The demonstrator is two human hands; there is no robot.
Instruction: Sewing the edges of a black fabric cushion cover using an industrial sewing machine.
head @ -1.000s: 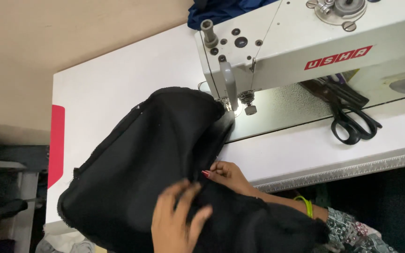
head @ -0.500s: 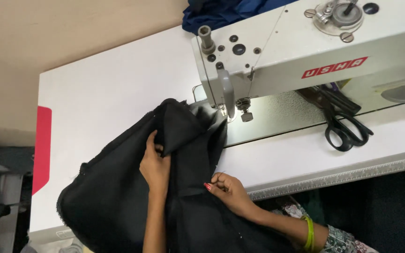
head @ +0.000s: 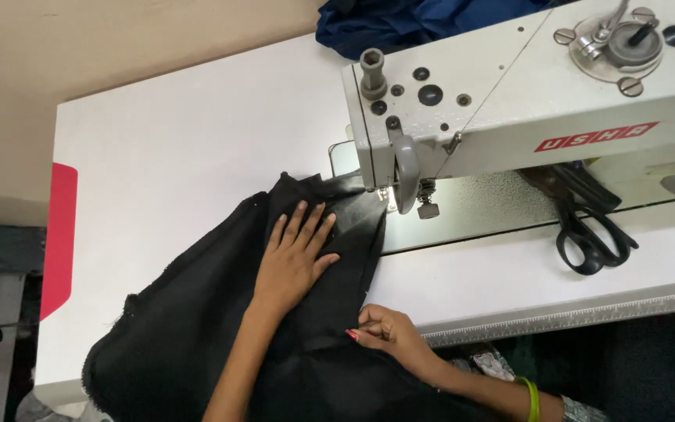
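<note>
head view: left hand (head: pixel 294 262) open, flat on black fabric (head: pixel 189 336); right hand (head: pixel 384 332) pinching fabric edge; white sewing machine (head: pixel 525 101), black scissors (head: pixel 587 234) near.

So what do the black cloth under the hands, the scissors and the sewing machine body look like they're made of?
The black cloth looks like a soft, matte woven or knit fabric: it folds limply and its edge is fuzzy. The scissors seem to be metal with glossy black handles, which shine; the blades are mostly hidden. The sewing machine body looks like cream-painted metal, smooth and slightly glossy, with bare silver fittings on top, though painted plastic cannot be ruled out.
</note>
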